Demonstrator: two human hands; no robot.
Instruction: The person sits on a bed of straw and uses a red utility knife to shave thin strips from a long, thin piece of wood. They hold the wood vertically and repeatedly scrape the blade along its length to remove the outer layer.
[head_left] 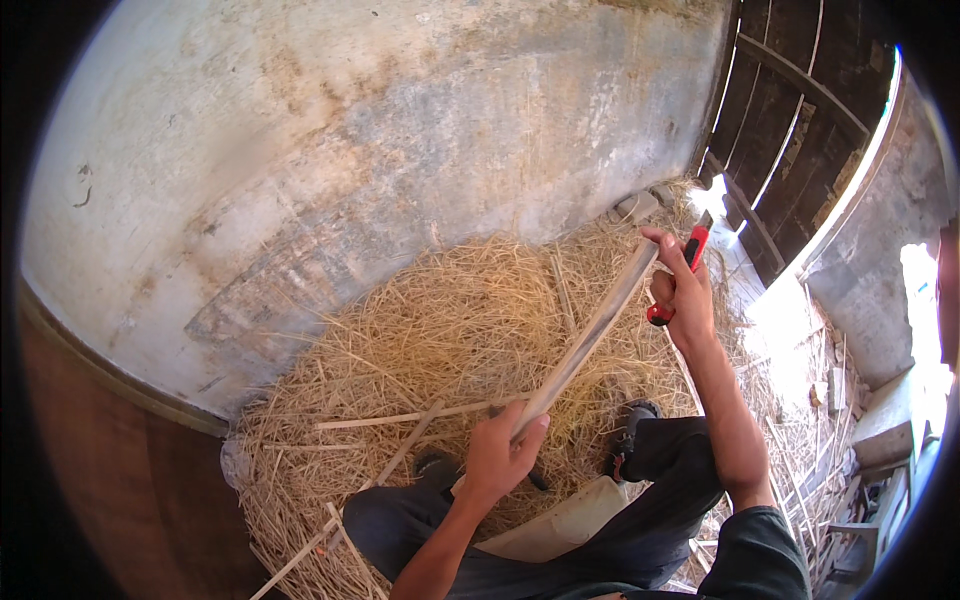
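Observation:
A long, flat strip of pale wood or bamboo (590, 340) slants up and to the right in front of me. My left hand (495, 452) is closed around its lower end. At the upper end, my right hand (685, 295) grips a red and black utility knife (695, 245), its blade pointing up and away from the strip. The thumb or a fingertip of that hand touches the strip's top end. Beneath the strip is a heap of straw (460, 320). My legs are bent on either side, with a pale cloth or sheet (555, 522) between them.
Loose sticks (410, 440) lie on the straw near my left knee. A stained plaster wall (400, 140) rises behind the heap. To the far right stands a dark slatted wooden door (790, 110) with bright light around it. A pale block (885, 420) sits by the right wall.

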